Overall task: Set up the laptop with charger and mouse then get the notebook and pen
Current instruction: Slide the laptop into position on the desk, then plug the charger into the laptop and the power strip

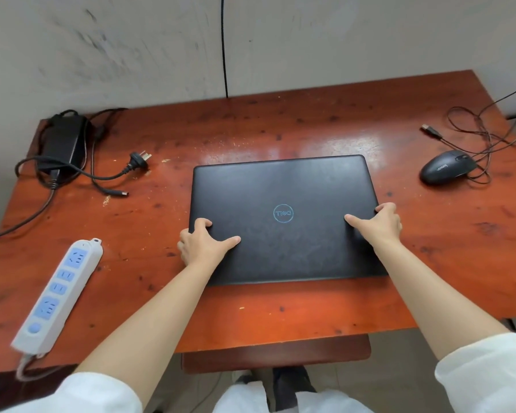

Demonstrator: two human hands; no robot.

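Head view: closed laptop (283, 186) lies flat on table (251, 126); left hand (204, 244) and right hand (380, 223) clasp its side edges, thumbs on lid; open wood borders every side.

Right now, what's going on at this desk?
A person grips the closed black laptop by its side edges, left hand and right hand, on the reddish wooden table. The black charger brick lies unplugged far left, the black wired mouse unconnected far right, the white power strip near left. No notebook or pen shows.

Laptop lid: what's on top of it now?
Only the left hand and right hand: thumbs on the closed laptop, fingers at its side edges. Anything under them is covered.
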